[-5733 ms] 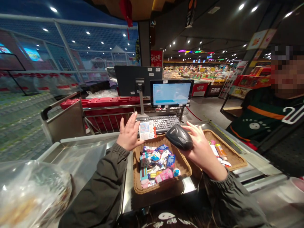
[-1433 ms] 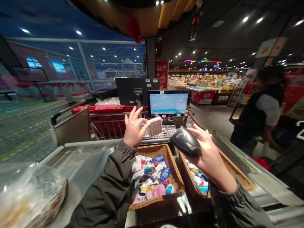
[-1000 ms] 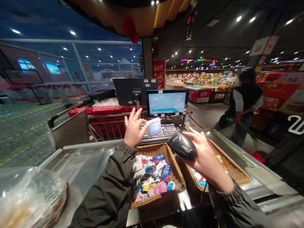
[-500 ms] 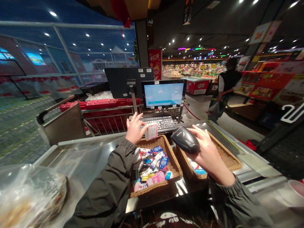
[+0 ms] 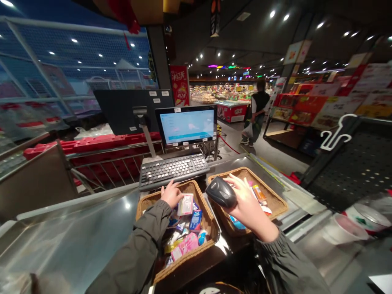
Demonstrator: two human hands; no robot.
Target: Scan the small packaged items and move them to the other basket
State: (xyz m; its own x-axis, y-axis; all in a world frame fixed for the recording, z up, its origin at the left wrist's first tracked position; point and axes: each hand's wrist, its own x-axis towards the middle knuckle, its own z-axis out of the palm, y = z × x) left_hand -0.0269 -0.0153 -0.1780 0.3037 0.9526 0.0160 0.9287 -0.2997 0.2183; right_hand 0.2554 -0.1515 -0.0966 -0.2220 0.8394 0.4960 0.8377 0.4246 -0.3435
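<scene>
My right hand (image 5: 245,200) grips a black barcode scanner (image 5: 221,192) above the right wicker basket (image 5: 277,196), which has several small packets in it. Over the left wicker basket (image 5: 211,228), my left hand (image 5: 171,195) holds a small white-and-pink box (image 5: 185,204) by the thumb, its fingertips near the keyboard's front edge. Several small packages fill that basket, among them a blue packet (image 5: 195,220) and a pink one (image 5: 187,244). The black keyboard (image 5: 174,168) lies just behind it.
A lit screen (image 5: 188,125) and a second monitor seen from behind (image 5: 122,110) stand beyond the keyboard. The metal counter (image 5: 92,228) runs left. White tubs (image 5: 346,228) are at right, below a white hanger (image 5: 337,132). A person (image 5: 257,110) with a bag is in the aisle.
The view has swung right. My left hand has come back from the keyboard with the small box, lower over the left basket. The scanner stays in my right hand. The person is farther off.
</scene>
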